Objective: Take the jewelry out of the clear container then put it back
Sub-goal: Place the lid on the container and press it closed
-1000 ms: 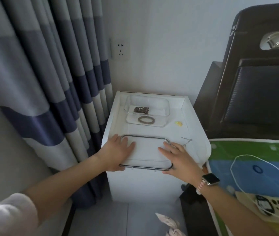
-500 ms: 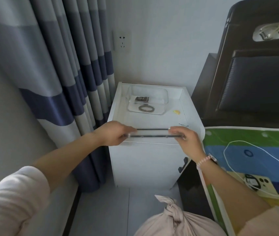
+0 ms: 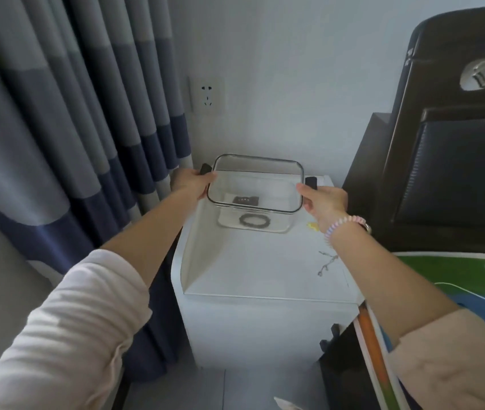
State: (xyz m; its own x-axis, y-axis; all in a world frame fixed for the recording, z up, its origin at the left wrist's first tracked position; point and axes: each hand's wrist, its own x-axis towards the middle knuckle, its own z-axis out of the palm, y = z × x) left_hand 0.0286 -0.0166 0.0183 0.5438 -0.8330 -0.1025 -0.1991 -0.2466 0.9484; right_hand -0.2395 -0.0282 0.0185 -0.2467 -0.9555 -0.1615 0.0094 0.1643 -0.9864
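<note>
A clear container stands at the back of the white nightstand. Inside it lie a dark beaded bracelet and a dark piece of jewelry. A clear lid with a dark rim is held tilted just above the container. My left hand grips the lid's left end by its black clip. My right hand grips the right end by the other clip. A thin chain lies loose on the nightstand's right side.
Striped blue-grey curtains hang close on the left. A dark headboard and a bed with a green and blue cover are on the right. A small yellow item lies beside the container. A wall socket is behind.
Both hands lifted the lid from the front of the nightstand and carried it back over the container, tilting it. The camera moved closer.
</note>
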